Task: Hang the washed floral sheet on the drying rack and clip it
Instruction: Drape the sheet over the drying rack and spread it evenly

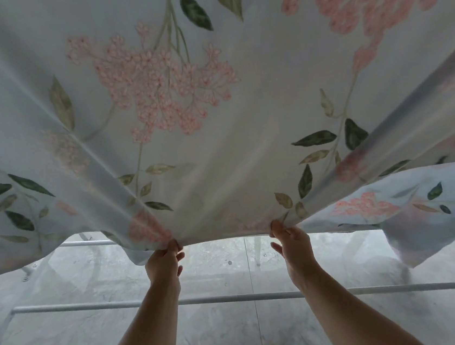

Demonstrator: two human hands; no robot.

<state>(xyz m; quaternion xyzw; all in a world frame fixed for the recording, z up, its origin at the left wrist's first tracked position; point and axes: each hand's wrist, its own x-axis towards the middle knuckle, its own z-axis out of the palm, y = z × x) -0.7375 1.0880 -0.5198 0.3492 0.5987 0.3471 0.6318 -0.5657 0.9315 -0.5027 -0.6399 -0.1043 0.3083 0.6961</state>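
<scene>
The floral sheet billows above the drying rack, filling the upper two thirds of the view. It is pale blue-white, printed with pink flower clusters and dark and pale green leaves, and it spreads like a canopy with folds fanning down toward its lower hem.

Both hands reach up and forward over the rack's near rail. The left hand pinches the hem between thumb and fingers, its grip pressed together on the cloth. The right hand does the same a little way along the same hem, thumb and fingertips closed on the fabric, the other fingers curled loosely beneath. Between the two hands the hem runs nearly straight and taut.

Beyond the right hand, another part of the sheet folds over and hangs lower, its corner drooping toward the rack's right end. Beyond the left hand the hem dips in a wave and rises again toward the left.

The rack's near rail, a pale metal tube, crosses under both forearms. A second rail shows farther back, just under the sheet's hem, partly hidden by the cloth. Below the rack lies a grey concrete floor with a thin seam running through it.
</scene>
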